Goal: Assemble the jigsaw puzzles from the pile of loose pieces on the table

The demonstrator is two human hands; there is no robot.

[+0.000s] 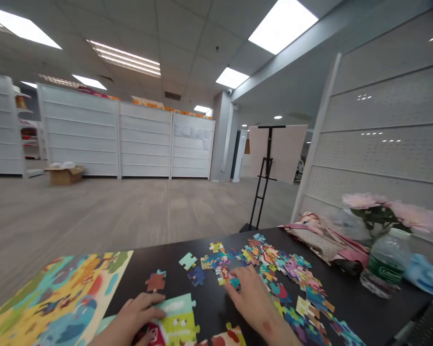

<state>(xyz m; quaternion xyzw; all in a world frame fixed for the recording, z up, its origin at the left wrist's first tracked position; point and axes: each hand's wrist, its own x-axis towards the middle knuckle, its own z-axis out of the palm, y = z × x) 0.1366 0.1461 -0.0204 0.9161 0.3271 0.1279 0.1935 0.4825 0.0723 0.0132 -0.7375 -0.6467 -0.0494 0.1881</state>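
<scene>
My left hand [136, 315] lies open over the left edge of a joined puzzle section [180, 312], which shows a green face with eyes. Its fingers rest apart on the pieces. My right hand [250, 295] reaches down at the near side of a heap of loose puzzle pieces [292, 269], thumb apart from the fingers. The fingertips touch or hover just over the pieces; nothing is visibly gripped. A brown piece [156, 281] sits beyond the left hand. Between the hands and the heap's left side are a pale green piece [187, 261] and a dark blue piece [197, 276].
A colourful picture sheet [65, 298] covers the left of the dark table [144, 264]. At the right stand a water bottle [387, 264] and pink flowers [393, 209], near a patterned cloth bag [321, 238]. A keyboard [426, 327] shows at the lower right corner.
</scene>
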